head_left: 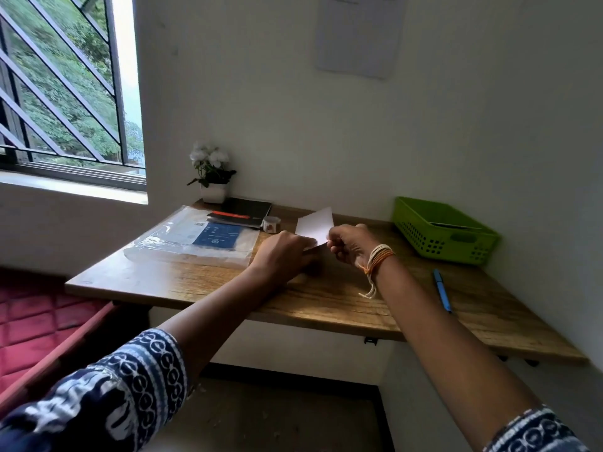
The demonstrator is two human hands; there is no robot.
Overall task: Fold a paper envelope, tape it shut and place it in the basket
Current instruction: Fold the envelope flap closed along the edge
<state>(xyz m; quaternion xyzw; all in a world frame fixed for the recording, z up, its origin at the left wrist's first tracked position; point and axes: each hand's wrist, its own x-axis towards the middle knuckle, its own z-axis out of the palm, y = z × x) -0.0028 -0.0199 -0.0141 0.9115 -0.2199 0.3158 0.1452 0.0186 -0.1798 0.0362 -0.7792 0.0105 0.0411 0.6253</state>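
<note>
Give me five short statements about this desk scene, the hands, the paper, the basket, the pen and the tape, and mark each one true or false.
1. Both hands hold the white paper envelope above the wooden desk. True: the left hand and the right hand each pinch an edge.
2. The green plastic basket sits at the desk's left end by the window. False: it sits at the right end, near the wall.
3. The blue pen lies on the desk right of the right forearm. True.
4. The small roll of tape is inside the basket. False: it stands on the desk beside the black notebook.
5. The right wrist is bare. False: it wears orange and cream thread bands.
</note>
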